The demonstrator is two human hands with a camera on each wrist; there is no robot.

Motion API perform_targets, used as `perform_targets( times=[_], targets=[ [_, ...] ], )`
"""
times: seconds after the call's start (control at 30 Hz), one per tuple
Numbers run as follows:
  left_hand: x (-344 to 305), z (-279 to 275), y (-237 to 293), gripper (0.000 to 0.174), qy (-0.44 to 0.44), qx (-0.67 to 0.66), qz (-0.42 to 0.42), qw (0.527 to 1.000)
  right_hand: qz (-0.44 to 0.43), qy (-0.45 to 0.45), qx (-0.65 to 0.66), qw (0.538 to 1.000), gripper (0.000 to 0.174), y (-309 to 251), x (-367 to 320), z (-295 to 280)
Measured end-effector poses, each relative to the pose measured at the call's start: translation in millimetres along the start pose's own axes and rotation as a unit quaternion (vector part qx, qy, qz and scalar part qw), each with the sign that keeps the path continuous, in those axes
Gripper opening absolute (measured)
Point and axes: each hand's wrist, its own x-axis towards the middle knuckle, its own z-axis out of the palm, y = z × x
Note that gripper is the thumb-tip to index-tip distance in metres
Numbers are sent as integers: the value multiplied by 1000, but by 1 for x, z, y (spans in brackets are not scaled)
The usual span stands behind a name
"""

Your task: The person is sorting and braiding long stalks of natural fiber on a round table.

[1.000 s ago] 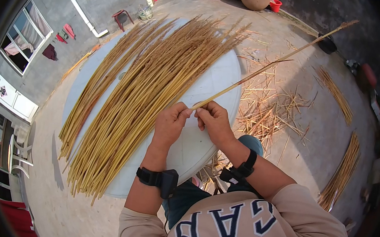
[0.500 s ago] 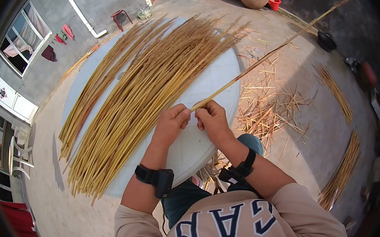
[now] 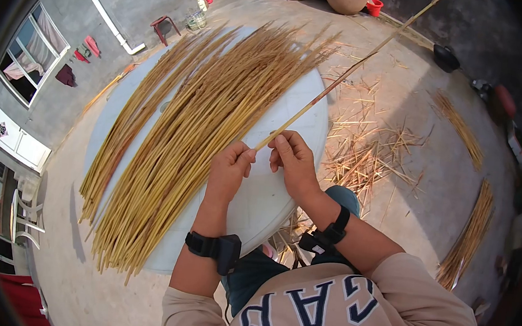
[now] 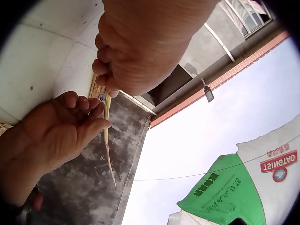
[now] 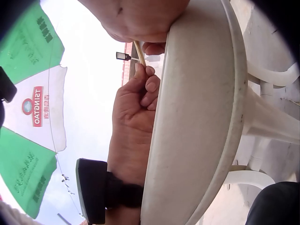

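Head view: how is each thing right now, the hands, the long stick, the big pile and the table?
left hand, pinching the single stalk's near end
right hand, pinching the same end
single stalk, held up, slanting away from the person
stalk pile, lying flat across the table
table, upright, bearing the pile
scattered straw, loose on the ground

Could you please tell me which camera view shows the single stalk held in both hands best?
The head view: nearly the whole stalk shows there. The left wrist view shows only its lower end, the right wrist view a mere sliver.
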Motion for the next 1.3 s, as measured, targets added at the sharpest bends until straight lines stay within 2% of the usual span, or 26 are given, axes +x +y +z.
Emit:
perform_targets(
  times=[0.03, 0.17, 0.23, 0.27, 0.33, 0.37, 0.47, 0.53, 0.57, 0.63, 0.67, 0.73, 0.77, 0.83, 0.97, 1.03, 1.17, 1.23, 1.3],
  targets=[
    [0, 0, -1, 18, 3, 39, 27, 999, 6, 2, 16, 1000, 24, 1, 0, -1],
    [0, -3, 2, 14, 2, 95, 27, 995, -6, 22, 31, 999, 24, 7, 3, -3],
    [-1, -3, 3, 13, 27, 180, 94, 979, 10, 38, 35, 999, 21, 5, 2, -1],
    [-2, -1, 6, 13, 27, 179, 95, 979, 9, 38, 35, 999, 21, 5, 2, -2],
    [-6, 1, 14, 14, 58, 232, 164, 957, 13, 36, -10, 999, 20, 6, 1, -1],
    [-5, 2, 12, 14, 58, 232, 164, 957, 12, 36, -10, 999, 20, 6, 2, -1],
    [-4, 1, 10, 15, 29, 196, 160, 967, 8, 25, -40, 999, 21, 8, 1, -2],
    [-6, -1, 17, 16, -30, 181, 47, 982, 13, 8, -52, 999, 21, 7, 1, -4],
    [-7, -2, 18, 16, -31, 182, 47, 982, 13, 9, -51, 999, 21, 7, 1, -3],
    [-8, -2, 19, 20, -98, 103, 4, 990, 5, 16, -43, 999, 20, 5, -1, 0],
    [-8, -2, 19, 20, -97, 104, 3, 990, 5, 15, -42, 999, 20, 4, -1, 0],
    [-9, 1, 19, 21, -107, 0, 14, 994, -31, -24, -96, 995, 19, 2, -2, 0],
    [-10, 1, 19, 21, -105, 1, 13, 994, -30, -25, -96, 995, 19, 4, -1, 0],
    [-9, 2, 18, 21, -140, 2, -4, 990, -117, -31, -167, 978, 17, 9, 1, -1],
    [-4, -2, 10, 20, -64, 8, 0, 998, -112, -43, -137, 983, 20, 2, -5, 2],
    [-2, -4, 9, 20, 26, -20, 76, 997, -54, -56, -65, 995, 22, -1, -7, 2],
    [-6, -3, 14, 23, 50, -70, 84, 993, -8, -116, -69, 991, 19, -4, -8, 3],
    [-6, -1, 20, 24, 41, -123, 90, 987, 47, -190, -144, 970, 19, -9, -9, 3],
    [-5, -4, 19, 22, 47, -146, 87, 984, 36, -220, -179, 958, 19, -6, -8, 4]
  ],
)
